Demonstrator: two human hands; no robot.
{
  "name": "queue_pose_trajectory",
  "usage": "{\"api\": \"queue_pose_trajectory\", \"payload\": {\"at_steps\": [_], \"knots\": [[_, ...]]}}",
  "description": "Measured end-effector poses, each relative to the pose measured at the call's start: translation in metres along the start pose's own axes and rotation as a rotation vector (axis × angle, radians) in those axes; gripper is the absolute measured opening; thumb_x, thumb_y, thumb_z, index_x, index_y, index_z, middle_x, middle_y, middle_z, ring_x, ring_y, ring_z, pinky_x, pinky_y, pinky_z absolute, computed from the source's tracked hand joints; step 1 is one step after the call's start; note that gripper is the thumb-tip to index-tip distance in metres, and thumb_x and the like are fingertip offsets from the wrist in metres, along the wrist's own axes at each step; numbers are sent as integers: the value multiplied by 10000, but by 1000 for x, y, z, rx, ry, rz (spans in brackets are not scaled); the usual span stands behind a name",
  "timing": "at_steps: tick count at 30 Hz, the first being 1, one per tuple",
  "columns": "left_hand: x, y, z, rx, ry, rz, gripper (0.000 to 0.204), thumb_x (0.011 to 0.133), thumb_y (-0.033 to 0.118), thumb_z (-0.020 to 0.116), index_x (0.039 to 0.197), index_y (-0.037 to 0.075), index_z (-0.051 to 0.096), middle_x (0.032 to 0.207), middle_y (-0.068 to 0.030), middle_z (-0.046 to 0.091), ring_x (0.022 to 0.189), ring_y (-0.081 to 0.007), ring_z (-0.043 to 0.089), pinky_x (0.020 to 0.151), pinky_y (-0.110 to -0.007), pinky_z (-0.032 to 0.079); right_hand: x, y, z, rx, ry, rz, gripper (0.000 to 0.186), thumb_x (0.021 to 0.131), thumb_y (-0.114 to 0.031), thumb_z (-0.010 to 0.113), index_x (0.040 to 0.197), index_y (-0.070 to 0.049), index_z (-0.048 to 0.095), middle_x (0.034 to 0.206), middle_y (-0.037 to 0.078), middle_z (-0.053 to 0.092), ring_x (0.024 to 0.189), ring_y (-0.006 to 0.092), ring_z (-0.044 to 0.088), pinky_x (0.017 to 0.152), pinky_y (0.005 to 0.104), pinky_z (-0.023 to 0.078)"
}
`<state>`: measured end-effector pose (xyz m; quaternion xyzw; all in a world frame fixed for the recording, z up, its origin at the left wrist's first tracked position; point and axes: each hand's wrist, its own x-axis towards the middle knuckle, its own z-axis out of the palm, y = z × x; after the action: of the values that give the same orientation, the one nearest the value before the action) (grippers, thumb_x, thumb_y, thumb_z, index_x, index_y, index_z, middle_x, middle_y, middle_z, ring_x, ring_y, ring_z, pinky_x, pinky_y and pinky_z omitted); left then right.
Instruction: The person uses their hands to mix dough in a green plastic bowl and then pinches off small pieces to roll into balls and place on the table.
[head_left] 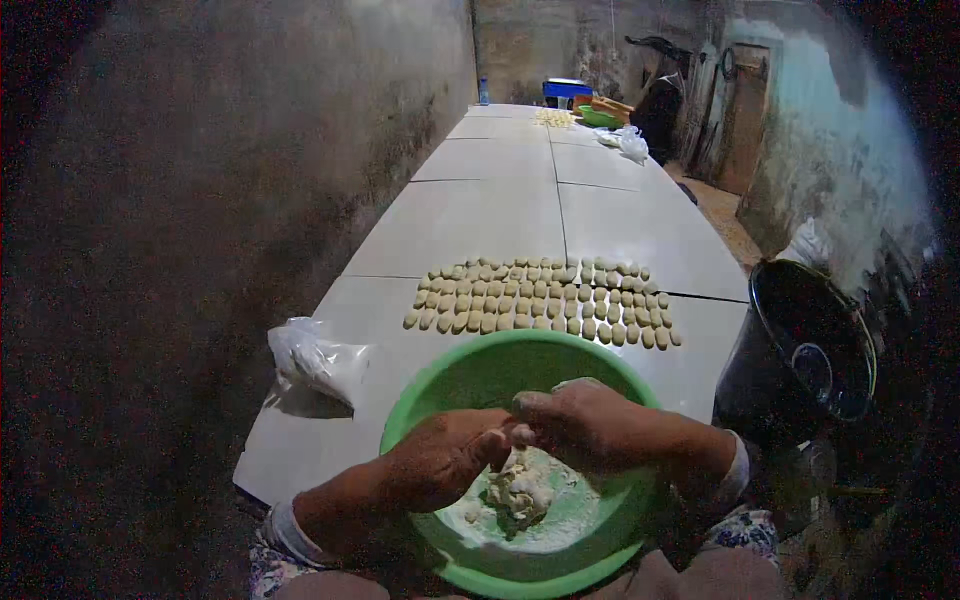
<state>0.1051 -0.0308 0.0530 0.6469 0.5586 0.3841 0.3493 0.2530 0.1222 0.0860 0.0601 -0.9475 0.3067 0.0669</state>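
- The dough (520, 490) is a pale, cream-coloured lump with a rough, torn surface, lying in the bottom of a round green plastic bowl (450, 385); a thin floury smear coats the bowl's floor around it
- The bowl sits at the near end of the long tiled table (480, 225), at 6 o'clock in the view, close to the person's lap
- The left hand (440, 462) is curled nearly closed, fingers bent inward, at about 10 o'clock from the lump and just above it
- The right hand (585, 420) is likewise curled, at about 1 o'clock from the lump; its fingertips meet those of the left hand over the bowl
- Between the meeting fingertips a small pale bit of dough seems pinched, but which of the hands grips it I cannot tell
- The main lump lies right below the hands, apparently touching their undersides
- Beyond the bowl, at 12 o'clock, rows of small shaped dough pieces (540, 298) lie in a neat band across the table
- At 9 o'clock from the bowl a clear plastic bag (315, 362) with white contents rests on the table
- At 3 o'clock, off the table's edge, stands a dark round bucket (810, 350)
- At the table's far end sit a blue box (566, 91) and a green basin (600, 117)
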Motion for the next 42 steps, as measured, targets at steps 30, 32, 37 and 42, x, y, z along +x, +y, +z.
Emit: {"api": "queue_pose_trajectory", "payload": {"at_steps": [30, 32, 37, 42], "knots": [[6, 2, -5, -155, 73, 79, 365, 990, 294, 332, 898, -9, 512, 756, -73, 531, 697, -161, 519, 660, -293, 440, -1, 17, -2, 286, 83, 1, 254, 950, -278, 444, 950, -32, 509, 729, 140, 553, 695, 286, 560, 662, 387, 445], [4, 0, -5, -211, 105, 37, 347, 993, 274, 331, 886, -5, 506, 738, -53, 509, 687, -136, 495, 657, -278, 431, 3, 21, -1, 612, 205, 135, 376, 975, -359, 372, 869, -25, 509, 724, 45, 504, 664, 163, 491, 622, 294, 404], [6, 3, -7, -196, 163, -34, 333, 990, 258, 337, 835, 10, 497, 705, -51, 507, 675, -143, 494, 639, -287, 423, 1, 20, 5, 659, 227, 184, 243, 977, -241, 412, 863, -40, 484, 719, 0, 439, 666, 91, 413, 614, 252, 379], [7, -4, -5, -35, 135, 5, 359, 981, 285, 351, 782, 18, 484, 664, -63, 504, 632, -176, 493, 630, -314, 421, 3, 10, 2, 868, 167, 202, 169, 958, -181, 452, 887, -28, 471, 753, 18, 410, 717, 100, 398, 643, 262, 376]]}}
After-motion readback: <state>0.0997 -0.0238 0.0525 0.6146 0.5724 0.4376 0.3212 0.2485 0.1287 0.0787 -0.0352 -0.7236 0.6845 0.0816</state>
